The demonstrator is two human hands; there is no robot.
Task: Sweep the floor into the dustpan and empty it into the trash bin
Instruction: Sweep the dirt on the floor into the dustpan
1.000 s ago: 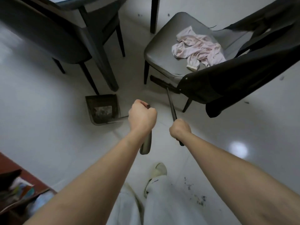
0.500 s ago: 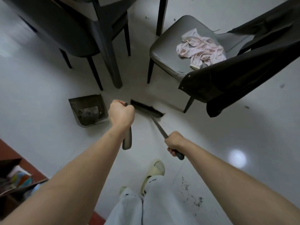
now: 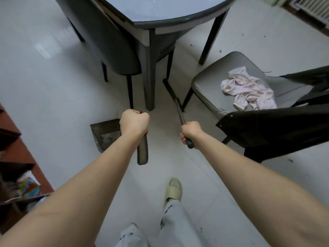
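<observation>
My left hand (image 3: 134,123) grips the upright handle (image 3: 142,152) of a dark dustpan (image 3: 105,133), which stands on the white floor with grey dust in its tray. My right hand (image 3: 190,131) grips the thin black handle of a broom (image 3: 173,94). The broom head lies on the floor between the table leg and the grey chair, ahead of and to the right of the dustpan. No trash bin is in view.
A round grey table (image 3: 169,13) with dark legs stands ahead, a dark chair (image 3: 106,41) tucked under it. A grey chair (image 3: 213,84) at right holds a pink cloth (image 3: 249,88) and a black garment (image 3: 276,129). A brown shelf (image 3: 16,157) is at left. Dark specks (image 3: 220,50) dot the floor.
The broom head has swung from beside the dustpan forward to between the table leg and the grey chair. My view has tilted up, showing the table top. Both hands keep their grips.
</observation>
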